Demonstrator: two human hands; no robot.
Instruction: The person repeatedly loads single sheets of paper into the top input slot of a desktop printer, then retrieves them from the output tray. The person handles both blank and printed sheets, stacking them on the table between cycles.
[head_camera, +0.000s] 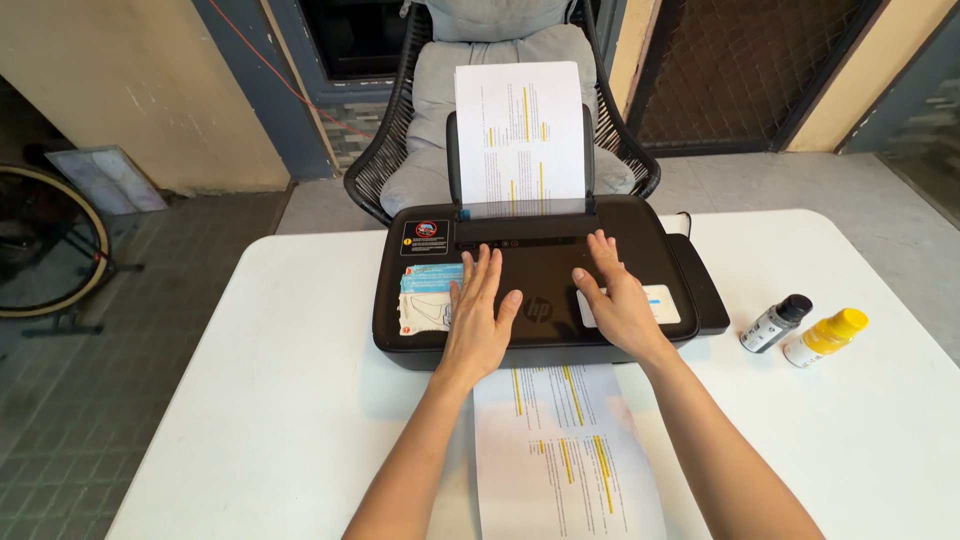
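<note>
A black inkjet printer (540, 255) sits on a white table (280, 400). My left hand (478, 315) lies flat on the printer's lid, fingers spread, partly over stickers on its left side. My right hand (615, 295) rests flat on the lid's right side, fingers apart, next to a white label. Neither hand holds anything. A printed sheet with yellow highlighting (520, 130) stands upright in the rear paper feed. Another printed sheet with yellow marks (560, 450) lies on the table at the printer's front, between my forearms.
Two small ink bottles lie on the table to the right: one with a black cap (775, 322), one with a yellow cap (826, 336). A wicker chair with grey cushions (440, 110) stands behind the table. A bicycle wheel (45, 240) is at far left.
</note>
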